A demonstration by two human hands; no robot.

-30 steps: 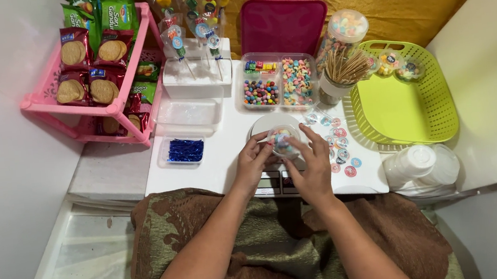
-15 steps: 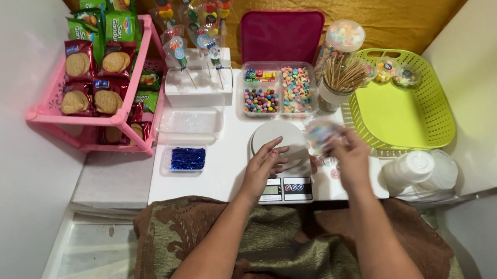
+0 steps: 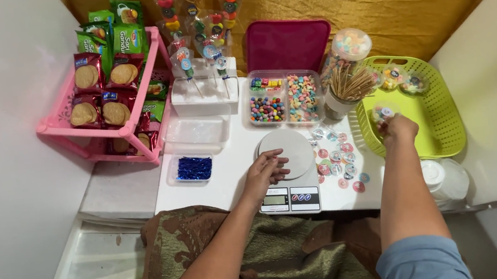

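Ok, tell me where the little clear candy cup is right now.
Head view, right side: the clear candy cup is in the right hand, over the left edge of the green basket.

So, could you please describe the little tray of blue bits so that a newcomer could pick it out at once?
Start at the pink rack of biscuit packets on the left of the white table. Just in front of its right corner, left of the left hand on the kitchen scale, lies a small clear tray. Unlike the empty clear tray behind it, it holds shiny blue pieces.

Lime-green basket point(image 3: 438, 132), pink rack point(image 3: 135, 117)
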